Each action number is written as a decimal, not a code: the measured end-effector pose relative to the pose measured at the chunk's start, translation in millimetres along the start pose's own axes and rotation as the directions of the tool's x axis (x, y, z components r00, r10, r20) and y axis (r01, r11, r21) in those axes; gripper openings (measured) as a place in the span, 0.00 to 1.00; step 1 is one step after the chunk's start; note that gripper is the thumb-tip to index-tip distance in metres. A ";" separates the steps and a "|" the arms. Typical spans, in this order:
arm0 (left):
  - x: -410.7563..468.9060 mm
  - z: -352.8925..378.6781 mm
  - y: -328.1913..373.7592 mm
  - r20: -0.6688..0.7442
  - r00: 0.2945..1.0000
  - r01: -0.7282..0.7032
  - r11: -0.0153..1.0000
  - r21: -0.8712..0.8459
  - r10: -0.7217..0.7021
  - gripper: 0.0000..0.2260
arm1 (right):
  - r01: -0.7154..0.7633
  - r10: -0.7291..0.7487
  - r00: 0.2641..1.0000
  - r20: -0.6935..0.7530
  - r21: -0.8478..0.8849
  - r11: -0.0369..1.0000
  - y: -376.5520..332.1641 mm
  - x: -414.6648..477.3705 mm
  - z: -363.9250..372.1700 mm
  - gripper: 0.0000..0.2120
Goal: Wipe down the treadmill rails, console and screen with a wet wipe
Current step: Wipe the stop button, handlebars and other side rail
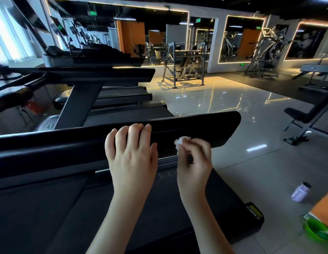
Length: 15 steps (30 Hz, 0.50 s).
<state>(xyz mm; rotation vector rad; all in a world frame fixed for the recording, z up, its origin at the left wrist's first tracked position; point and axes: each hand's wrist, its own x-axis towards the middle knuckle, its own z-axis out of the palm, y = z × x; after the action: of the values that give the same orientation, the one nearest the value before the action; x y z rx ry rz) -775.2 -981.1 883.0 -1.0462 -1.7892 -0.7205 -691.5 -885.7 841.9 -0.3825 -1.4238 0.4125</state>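
Two bare forearms reach up from the bottom edge. The left hand (132, 156) rests on the treadmill rail (210, 125), its four fingers close together and curled over the rail's top edge, the thumb lying on the near face. Just to its right, the right hand (194, 162) pinches a crumpled white wet wipe (181, 141) between thumb and bent fingers, and the wipe touches the rail's near face.

The black rail's long axis runs from the left edge across the view, rising slightly to a rounded free end on the right. Beyond that end lies glossy tiled floor (232, 99). Under the rail is the treadmill belt (49, 208). A pale bottle (300, 194) lies tilted on the floor at the lower right, and a neighbouring treadmill (97, 74) stands behind.
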 end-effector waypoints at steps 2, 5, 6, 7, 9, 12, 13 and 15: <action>-1.2 -0.1 2.2 -0.006 1.000 0.013 1.000 0.007 -0.013 0.16 | 0.062 -0.063 0.997 0.033 0.013 0.998 4.6 11.7 -3.3 0.04; -2.9 0.8 6.2 -0.011 0.999 0.034 0.999 0.014 -0.034 0.15 | -0.027 0.026 0.994 -0.110 -0.010 1.000 26.8 32.8 -13.0 0.04; -2.7 1.9 8.2 -0.015 0.999 0.047 0.999 0.023 -0.047 0.15 | -0.062 0.059 0.987 -0.149 -0.017 0.998 31.2 37.7 -15.0 0.05; -2.9 2.1 9.6 -0.019 0.998 0.062 0.998 0.029 -0.061 0.15 | -0.065 0.060 0.986 -0.155 -0.030 0.997 30.6 39.5 -14.7 0.05; -2.0 3.1 15.0 -0.028 0.995 0.100 0.994 0.052 -0.099 0.15 | 0.014 -0.015 0.999 -0.043 -0.016 1.000 21.8 39.4 -10.2 0.05; -1.0 4.9 23.3 -0.045 0.988 0.153 0.985 0.079 -0.149 0.16 | 0.140 -0.141 0.980 0.141 0.020 0.990 16.8 37.3 -11.6 0.05; -1.1 5.2 25.1 -0.049 0.985 0.168 0.982 0.082 -0.164 0.16 | 0.133 -0.134 0.982 0.135 0.014 0.991 21.5 39.9 -14.9 0.05; -1.7 5.8 28.7 -0.056 0.981 0.193 0.977 0.093 -0.188 0.16 | 0.072 -0.071 0.997 0.037 -0.021 0.997 34.9 47.1 -24.5 0.04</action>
<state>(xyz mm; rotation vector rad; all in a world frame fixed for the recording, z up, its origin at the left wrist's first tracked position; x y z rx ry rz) -751.9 -963.5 880.1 -0.7938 -1.8816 -0.7584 -664.0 -832.3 862.8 -0.3426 -1.4744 0.3472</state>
